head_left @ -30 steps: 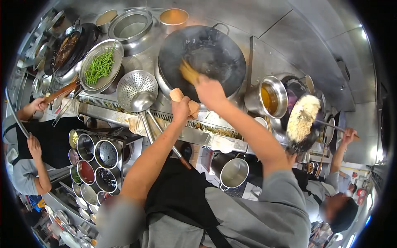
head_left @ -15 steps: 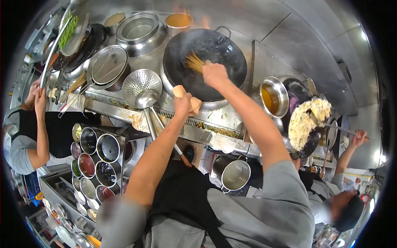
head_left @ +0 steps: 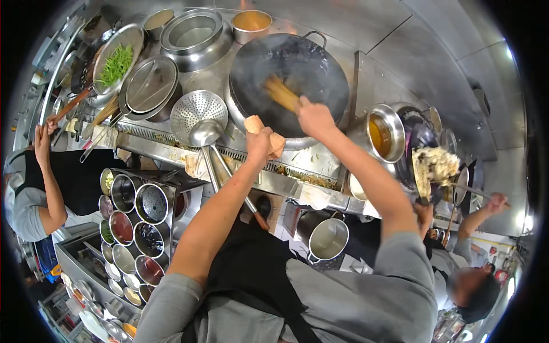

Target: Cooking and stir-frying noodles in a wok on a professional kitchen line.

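A large black wok (head_left: pixel 321 74) sits on the stove ahead of me, with faint steam over it and no food visible inside. My right hand (head_left: pixel 316 119) grips a bamboo wok brush (head_left: pixel 279 93), its blurred bristles pointing into the wok. At the wok's near left rim, my left hand (head_left: pixel 260 144) is closed around a folded tan cloth (head_left: pixel 277 147). Whether the cloth clasps a wok handle is hidden. Just left of it, a perforated skimmer (head_left: pixel 197 110) lies on the stove edge with a steel ladle (head_left: pixel 206 132) resting on it.
Behind the wok stands a pot of orange liquid (head_left: pixel 251 22). A bowl of brown liquid (head_left: pixel 384 134) is to its right. Co-workers flank me: one holds a pan of green vegetables (head_left: pixel 116 66), another tosses pale food (head_left: pixel 437 166). Ingredient tins (head_left: pixel 151 203) fill the lower left.
My right hand and the brush have shifted slightly right within the wok. The left co-worker's vegetables have moved lower and right; the right co-worker's food has bunched up.
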`<action>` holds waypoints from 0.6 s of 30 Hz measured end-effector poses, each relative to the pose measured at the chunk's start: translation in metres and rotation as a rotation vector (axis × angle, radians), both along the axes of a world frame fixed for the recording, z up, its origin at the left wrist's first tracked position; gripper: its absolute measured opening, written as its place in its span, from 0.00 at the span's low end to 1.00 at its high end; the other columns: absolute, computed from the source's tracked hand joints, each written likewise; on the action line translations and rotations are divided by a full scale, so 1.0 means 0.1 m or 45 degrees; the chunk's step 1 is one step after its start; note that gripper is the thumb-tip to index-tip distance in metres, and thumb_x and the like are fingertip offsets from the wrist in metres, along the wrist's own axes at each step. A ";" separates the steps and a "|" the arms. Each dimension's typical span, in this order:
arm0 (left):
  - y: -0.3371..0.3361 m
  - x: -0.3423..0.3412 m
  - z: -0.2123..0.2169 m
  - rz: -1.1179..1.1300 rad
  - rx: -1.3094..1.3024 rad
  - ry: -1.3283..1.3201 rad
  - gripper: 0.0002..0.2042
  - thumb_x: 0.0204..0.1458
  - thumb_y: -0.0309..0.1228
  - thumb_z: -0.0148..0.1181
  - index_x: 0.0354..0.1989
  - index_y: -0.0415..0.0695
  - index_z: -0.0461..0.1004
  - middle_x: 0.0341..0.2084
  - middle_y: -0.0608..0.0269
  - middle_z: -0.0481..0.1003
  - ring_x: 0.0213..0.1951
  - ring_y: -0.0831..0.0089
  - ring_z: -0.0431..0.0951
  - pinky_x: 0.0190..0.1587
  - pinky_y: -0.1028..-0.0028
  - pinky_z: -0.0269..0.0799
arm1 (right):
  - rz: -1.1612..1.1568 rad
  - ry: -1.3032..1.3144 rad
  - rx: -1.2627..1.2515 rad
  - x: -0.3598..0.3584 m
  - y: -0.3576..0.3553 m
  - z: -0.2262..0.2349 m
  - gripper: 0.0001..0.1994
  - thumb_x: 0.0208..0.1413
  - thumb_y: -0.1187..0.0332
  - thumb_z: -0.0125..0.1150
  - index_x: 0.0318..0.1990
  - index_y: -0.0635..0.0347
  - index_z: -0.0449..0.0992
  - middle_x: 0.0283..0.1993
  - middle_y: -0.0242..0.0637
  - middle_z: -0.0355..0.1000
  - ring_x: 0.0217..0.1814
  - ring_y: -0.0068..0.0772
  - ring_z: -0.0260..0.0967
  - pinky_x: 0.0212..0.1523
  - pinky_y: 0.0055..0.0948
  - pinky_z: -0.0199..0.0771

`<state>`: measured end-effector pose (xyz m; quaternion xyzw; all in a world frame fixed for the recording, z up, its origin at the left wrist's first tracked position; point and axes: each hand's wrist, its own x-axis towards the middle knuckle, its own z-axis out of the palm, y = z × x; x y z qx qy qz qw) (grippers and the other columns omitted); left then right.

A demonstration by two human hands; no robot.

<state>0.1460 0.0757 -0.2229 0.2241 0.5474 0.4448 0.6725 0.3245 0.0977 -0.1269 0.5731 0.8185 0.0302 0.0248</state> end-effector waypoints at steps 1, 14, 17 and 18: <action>-0.01 0.02 -0.06 0.007 0.023 0.034 0.13 0.45 0.26 0.56 0.39 0.38 0.66 0.28 0.58 0.72 0.28 0.66 0.76 0.31 0.67 0.71 | -0.008 0.000 -0.009 0.02 -0.18 0.04 0.12 0.54 0.71 0.51 0.46 0.63 0.71 0.43 0.47 0.69 0.31 0.51 0.75 0.33 0.45 0.77; -0.02 0.00 0.06 0.011 0.037 -0.015 0.12 0.45 0.27 0.56 0.39 0.39 0.65 0.29 0.58 0.71 0.28 0.66 0.75 0.31 0.69 0.72 | -0.180 -0.061 0.038 -0.32 0.17 0.15 0.08 0.47 0.74 0.55 0.33 0.63 0.79 0.38 0.48 0.75 0.39 0.48 0.78 0.37 0.40 0.79; -0.06 0.01 0.42 -0.093 -0.157 -0.036 0.12 0.46 0.27 0.56 0.39 0.39 0.65 0.28 0.59 0.71 0.28 0.66 0.76 0.29 0.68 0.73 | -0.111 -0.364 -0.041 -0.16 -0.14 0.28 0.08 0.47 0.72 0.56 0.32 0.64 0.79 0.35 0.48 0.75 0.34 0.46 0.78 0.36 0.41 0.79; -0.05 0.01 0.32 -0.094 -0.152 -0.035 0.12 0.46 0.27 0.56 0.39 0.39 0.65 0.28 0.59 0.71 0.28 0.66 0.76 0.29 0.68 0.73 | -0.266 -0.244 -0.009 0.00 0.07 0.32 0.09 0.48 0.71 0.56 0.35 0.63 0.80 0.40 0.50 0.75 0.39 0.46 0.78 0.38 0.40 0.79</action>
